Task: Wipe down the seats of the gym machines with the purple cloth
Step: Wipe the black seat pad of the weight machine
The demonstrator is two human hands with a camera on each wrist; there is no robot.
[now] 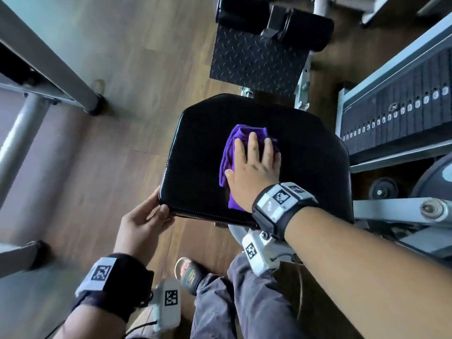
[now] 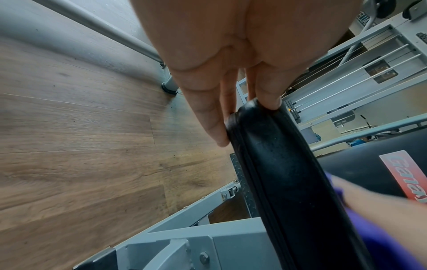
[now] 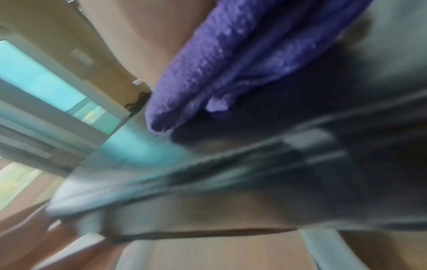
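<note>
Shining glossy and smooth: the black vinyl-like seat [image 1: 305, 152], stitched along its near edge. Lying fuzzy and matt on it: the purple cloth [image 1: 234, 140]. Showing a raised tread pattern: the dark footplate [image 1: 254, 59] at the far side, with matt grey painted metal frame [image 1: 391, 211] and wood-grain floor [image 1: 137, 69] surrounding.

Purple cloth [image 1: 231, 152], glossy black seat [image 1: 200, 167]

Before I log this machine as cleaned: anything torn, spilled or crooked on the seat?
Nothing stands out. The black seat pad shows no tears or spills, the right hand presses the bunched purple cloth flat on it, and the left hand holds its near corner.
</note>
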